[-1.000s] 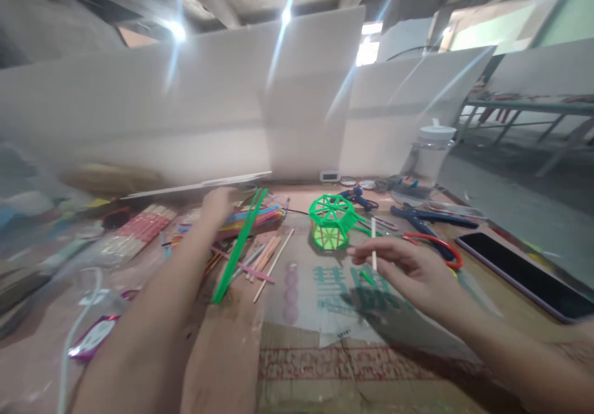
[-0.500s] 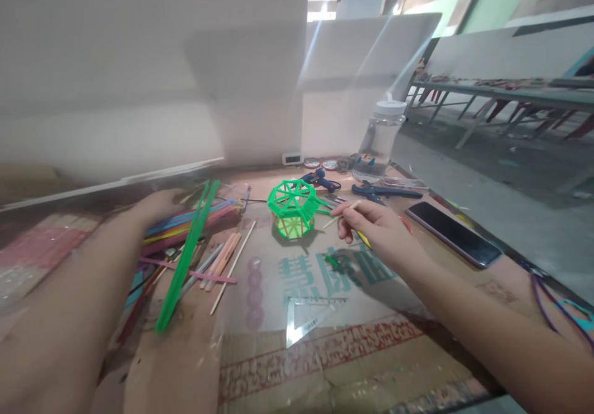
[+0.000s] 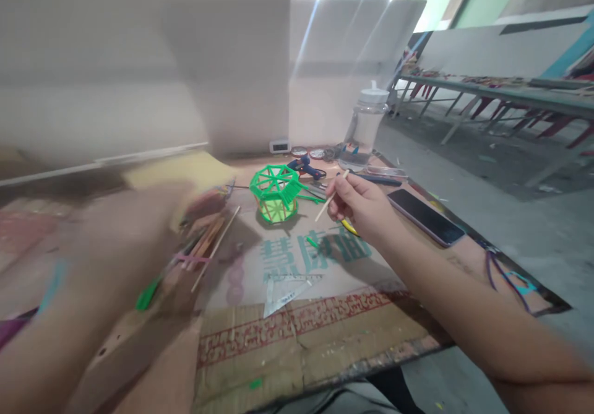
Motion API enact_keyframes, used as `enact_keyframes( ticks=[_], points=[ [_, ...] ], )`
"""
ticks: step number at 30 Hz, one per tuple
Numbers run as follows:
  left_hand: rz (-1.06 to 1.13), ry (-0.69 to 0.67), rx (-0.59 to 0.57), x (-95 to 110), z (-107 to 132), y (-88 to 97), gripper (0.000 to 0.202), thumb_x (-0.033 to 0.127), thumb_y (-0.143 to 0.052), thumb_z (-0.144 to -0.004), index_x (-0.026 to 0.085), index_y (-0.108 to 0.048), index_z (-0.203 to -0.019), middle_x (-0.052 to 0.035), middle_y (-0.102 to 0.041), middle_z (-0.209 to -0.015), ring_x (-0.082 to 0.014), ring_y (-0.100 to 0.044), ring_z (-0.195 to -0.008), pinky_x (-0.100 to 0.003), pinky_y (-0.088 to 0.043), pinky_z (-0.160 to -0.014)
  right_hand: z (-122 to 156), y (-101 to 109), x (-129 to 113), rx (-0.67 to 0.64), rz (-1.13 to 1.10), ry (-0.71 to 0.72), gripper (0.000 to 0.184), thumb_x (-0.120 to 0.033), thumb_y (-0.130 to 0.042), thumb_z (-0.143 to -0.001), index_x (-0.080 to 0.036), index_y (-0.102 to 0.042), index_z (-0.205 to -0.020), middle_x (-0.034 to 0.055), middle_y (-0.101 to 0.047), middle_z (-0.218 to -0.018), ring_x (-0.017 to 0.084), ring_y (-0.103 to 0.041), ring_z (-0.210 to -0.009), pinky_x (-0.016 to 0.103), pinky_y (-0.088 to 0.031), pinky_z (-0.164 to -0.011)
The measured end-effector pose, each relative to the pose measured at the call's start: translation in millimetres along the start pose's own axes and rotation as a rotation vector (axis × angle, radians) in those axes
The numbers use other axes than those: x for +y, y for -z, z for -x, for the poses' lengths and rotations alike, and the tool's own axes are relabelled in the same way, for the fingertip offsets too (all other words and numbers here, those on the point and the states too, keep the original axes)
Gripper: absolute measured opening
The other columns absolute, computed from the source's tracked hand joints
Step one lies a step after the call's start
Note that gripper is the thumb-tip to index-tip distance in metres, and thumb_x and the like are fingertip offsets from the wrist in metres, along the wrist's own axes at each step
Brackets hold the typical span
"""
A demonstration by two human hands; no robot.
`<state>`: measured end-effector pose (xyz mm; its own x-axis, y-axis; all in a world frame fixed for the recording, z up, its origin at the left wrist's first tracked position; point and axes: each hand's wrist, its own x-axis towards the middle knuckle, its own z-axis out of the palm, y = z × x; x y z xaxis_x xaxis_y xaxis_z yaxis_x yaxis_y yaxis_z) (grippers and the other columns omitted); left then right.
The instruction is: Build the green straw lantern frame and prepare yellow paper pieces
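Note:
My right hand (image 3: pixel 364 207) hovers over the table, pinching a thin pale stick (image 3: pixel 330 198) between thumb and fingers. The stick's lower end points toward a green drum-shaped frame of straws (image 3: pixel 275 192), which stands just left of the hand. My left hand (image 3: pixel 148 222) is smeared by motion over a heap of coloured straws and sticks (image 3: pixel 206 241). A blurred yellowish shape (image 3: pixel 190 169) lies at or behind its fingers, and I cannot make out whether they hold it. A long green straw (image 3: pixel 147 294) pokes out below the left forearm.
A flattened cardboard sheet (image 3: pixel 325 327) covers the table. On it lie a clear triangle ruler (image 3: pixel 284 289), a dark phone (image 3: pixel 424 216), a blue glue gun (image 3: pixel 304 166) and a clear bottle with a white cap (image 3: pixel 366 123). White boards (image 3: pixel 232 80) stand behind.
My left hand has swept back toward me from the straw heap and is now blurred. My right hand has lifted a little with the stick. The view has swung to the right.

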<state>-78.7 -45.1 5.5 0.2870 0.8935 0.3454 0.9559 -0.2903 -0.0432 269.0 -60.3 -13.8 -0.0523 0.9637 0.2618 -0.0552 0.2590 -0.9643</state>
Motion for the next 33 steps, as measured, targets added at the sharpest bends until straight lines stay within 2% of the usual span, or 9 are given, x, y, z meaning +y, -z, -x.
enact_keyframes(
  ticks=[1, 4, 7, 9, 13, 19, 25, 30, 33],
  points=[
    [0.013, -0.079, -0.007, 23.2, 14.2, -8.6, 0.048, 0.045, -0.044, -0.094, 0.031, -0.058, -0.138, -0.0034, -0.072, -0.123, -0.0315, -0.059, -0.122, -0.047, -0.043, -0.106, 1.9, -2.4, -0.6, -0.012, 0.021, 0.018, 0.05, -0.07, -0.068, -0.08, -0.021, -0.059, -0.08, -0.0049, -0.055, -0.056, 0.01, -0.05, -0.05, 0.024, -0.04, -0.05],
    [0.039, -0.539, -0.171, 86.3, 46.1, -40.7, 0.047, 0.021, -0.05, -0.09, 0.019, -0.062, -0.136, -0.0132, -0.067, -0.136, -0.0296, -0.064, -0.122, -0.045, -0.05, -0.104, 10.4, -12.9, 0.5, -0.104, 0.129, 0.072, 0.048, -0.068, -0.066, -0.083, -0.021, -0.056, -0.079, -0.0049, -0.055, -0.059, 0.009, -0.049, -0.051, 0.024, -0.04, -0.051],
    [0.009, -0.665, -0.247, 125.5, 60.7, -58.7, 0.045, 0.011, -0.047, -0.094, 0.009, -0.058, -0.137, -0.0196, -0.061, -0.142, -0.0311, -0.062, -0.126, -0.045, -0.053, -0.101, 18.4, -23.0, 8.6, -0.25, 0.302, 0.106, 0.043, -0.06, -0.058, -0.093, -0.019, -0.06, -0.082, -0.0021, -0.058, -0.066, 0.01, -0.051, -0.055, 0.024, -0.04, -0.055],
    [0.042, -0.651, -0.245, 137.2, 62.9, -56.8, 0.044, 0.017, -0.05, -0.097, 0.005, -0.054, -0.139, -0.0233, -0.059, -0.143, -0.0332, -0.061, -0.127, -0.046, -0.054, -0.099, 20.4, -26.1, 17.6, -0.321, 0.447, 0.126, 0.039, -0.053, -0.05, -0.099, -0.018, -0.063, -0.085, 0.0003, -0.062, -0.07, 0.012, -0.054, -0.06, 0.025, -0.041, -0.059],
    [0.302, -0.58, -0.29, 137.0, 57.0, -42.7, 0.059, 0.06, -0.058, -0.092, 0.013, -0.061, -0.127, -0.0185, -0.069, -0.128, -0.0323, -0.066, -0.116, -0.047, -0.055, -0.094, 17.3, -24.7, 34.7, -0.365, 0.78, 0.144, 0.035, -0.039, -0.046, -0.1, -0.018, -0.062, -0.076, 0.003, -0.066, -0.073, 0.014, -0.058, -0.066, 0.026, -0.039, -0.063],
    [0.332, -0.514, -0.272, 114.9, 45.3, -57.0, 0.027, 0.029, -0.048, -0.102, 0.016, -0.071, -0.101, -0.0122, -0.071, -0.11, -0.0267, -0.067, -0.106, -0.043, -0.053, -0.095, 18.2, -27.4, 42.7, -0.455, 0.859, 0.093, 0.028, -0.031, -0.047, -0.1, -0.019, -0.062, -0.081, 0.003, -0.067, -0.072, 0.016, -0.061, -0.068, 0.025, -0.04, -0.065],
    [0.247, -0.568, -0.292, 112.6, 44.9, -67.1, 0.025, 0.024, -0.049, -0.102, 0.016, -0.072, -0.102, -0.0116, -0.07, -0.105, -0.027, -0.066, -0.103, -0.043, -0.053, -0.09, 17.6, -33.8, 45.1, -0.413, 1.057, 0.14, 0.022, -0.029, -0.052, -0.1, -0.019, -0.064, -0.085, 0.0049, -0.068, -0.074, 0.017, -0.058, -0.067, 0.026, -0.036, -0.062],
    [0.264, -0.522, -0.266, 111.9, 49.2, -76.3, 0.023, 0.027, -0.051, -0.101, 0.016, -0.07, -0.106, -0.0109, -0.069, -0.106, -0.0257, -0.066, -0.101, -0.04, -0.054, -0.088, 20.8, -37.7, 45.8, -0.487, 0.993, 0.159, 0.022, -0.026, -0.049, -0.102, -0.019, -0.066, -0.091, 0.0054, -0.071, -0.082, 0.018, -0.063, -0.076, 0.026, -0.04, -0.067],
    [0.268, -0.536, -0.267, 111.5, 50.0, -80.1, 0.023, 0.026, -0.049, -0.101, 0.017, -0.07, -0.105, -0.0099, -0.068, -0.105, -0.0248, -0.065, -0.101, -0.039, -0.054, -0.089, 20.5, -39.2, 45.9, -0.425, 1.069, 0.131, 0.021, -0.026, -0.05, -0.101, -0.018, -0.066, -0.089, 0.0052, -0.07, -0.076, 0.017, -0.061, -0.07, 0.026, -0.038, -0.063]
  ],
)
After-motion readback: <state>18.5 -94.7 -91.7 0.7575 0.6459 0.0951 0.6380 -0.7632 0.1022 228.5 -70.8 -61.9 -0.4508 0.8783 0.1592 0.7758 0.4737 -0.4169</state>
